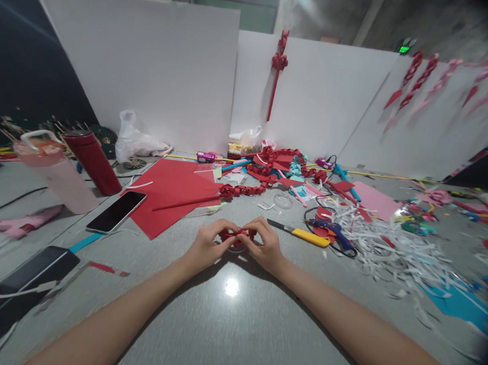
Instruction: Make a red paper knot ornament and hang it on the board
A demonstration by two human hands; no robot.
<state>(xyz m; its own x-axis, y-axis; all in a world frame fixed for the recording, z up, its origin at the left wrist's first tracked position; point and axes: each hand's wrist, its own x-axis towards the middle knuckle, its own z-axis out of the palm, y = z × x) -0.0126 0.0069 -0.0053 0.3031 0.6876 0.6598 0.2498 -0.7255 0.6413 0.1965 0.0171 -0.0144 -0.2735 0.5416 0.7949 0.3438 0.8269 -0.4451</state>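
Observation:
Both hands meet over the middle of the grey table. A small red paper piece (238,238) is pinched between them. My left hand (210,242) grips its left side with thumb and fingertips. On its right side, my right hand (266,246) holds it the same way, the two thumbs nearly touching. The fingers partly hide the piece, so its exact shape is unclear. Beyond the hands lie red paper sheets (177,186) and a chain of red paper loops (249,190). A yellow utility knife (310,236) rests right of my right hand.
A blue glue gun (340,236) and white paper strips (381,240) lie to the right. At left are a phone (117,212), a red bottle (94,165), a pink bottle (58,174) and a pink glue gun (24,221). White panels (151,72) stand behind.

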